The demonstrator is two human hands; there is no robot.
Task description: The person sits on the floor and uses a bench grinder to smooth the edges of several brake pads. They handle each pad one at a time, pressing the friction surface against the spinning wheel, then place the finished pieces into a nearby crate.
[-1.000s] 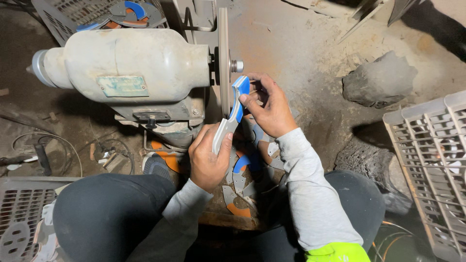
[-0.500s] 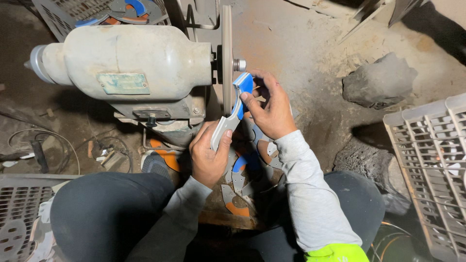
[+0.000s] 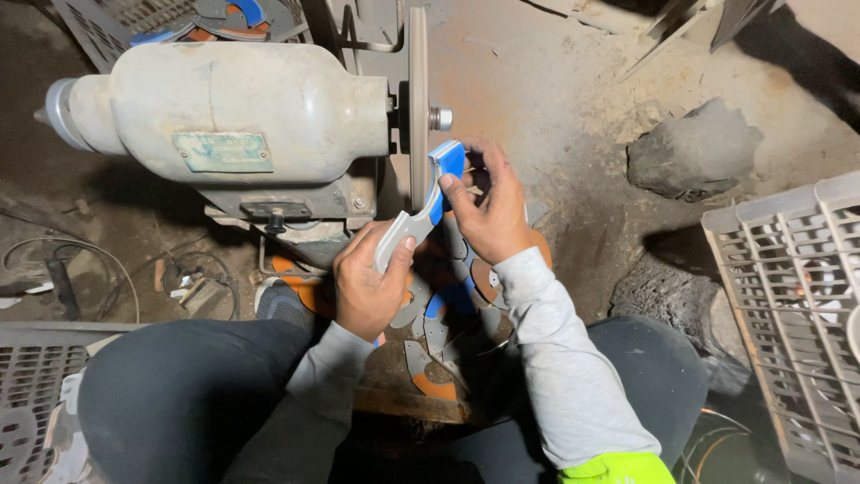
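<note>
I hold a curved grey metal piece with a blue tip in both hands. My left hand grips its lower grey end. My right hand pinches the blue tip and presses it against the thin grinding disc of a bench grinder. The grinder's pale motor body lies to the left of the disc. My knees in dark trousers frame the bottom of the view.
A pile of similar grey, blue and orange curved pieces lies on the floor between my legs. A grey plastic crate stands at right, another grated crate at lower left. A dark rock sits right. Cables lie left.
Both hands have held the piece at the disc throughout; its blue tip has shifted slightly along the disc's edge. Grinder and crates are unmoved.
</note>
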